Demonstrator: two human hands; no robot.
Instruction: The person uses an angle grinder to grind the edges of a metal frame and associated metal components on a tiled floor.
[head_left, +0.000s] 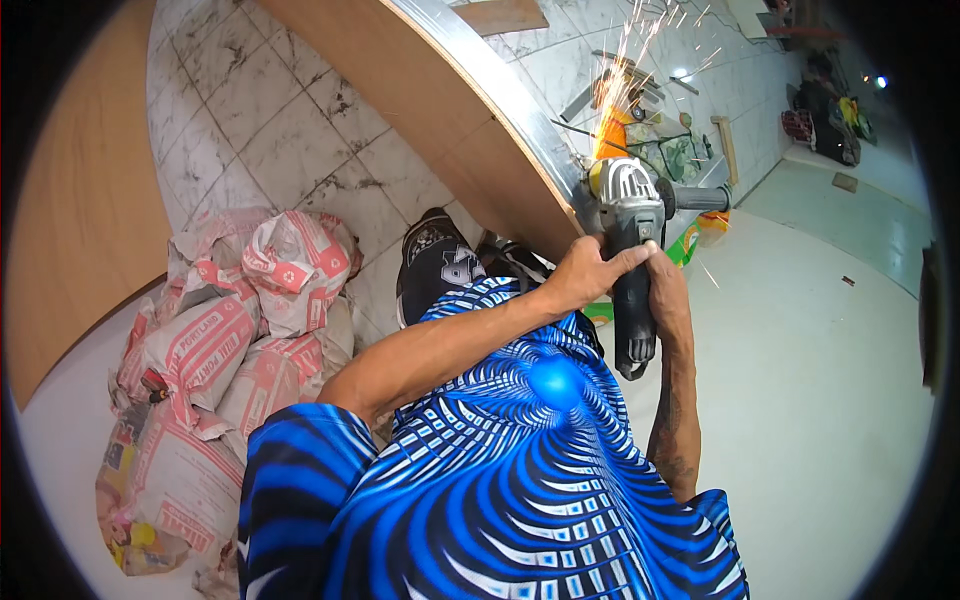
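Past the shirt [500, 450], left hand [583, 276] and right hand [669, 293], thumbs [630, 260] close, clasp the grinder [632, 310].

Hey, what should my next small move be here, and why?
I'd probably switch off the black-and-grey angle grinder: orange sparks are spraying over the cluttered white tiled floor, and neither the left hand nor the right hand holds its black side handle.

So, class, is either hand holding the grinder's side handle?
No: left hand and right hand are on the grinder's body, leaving the side handle untouched.
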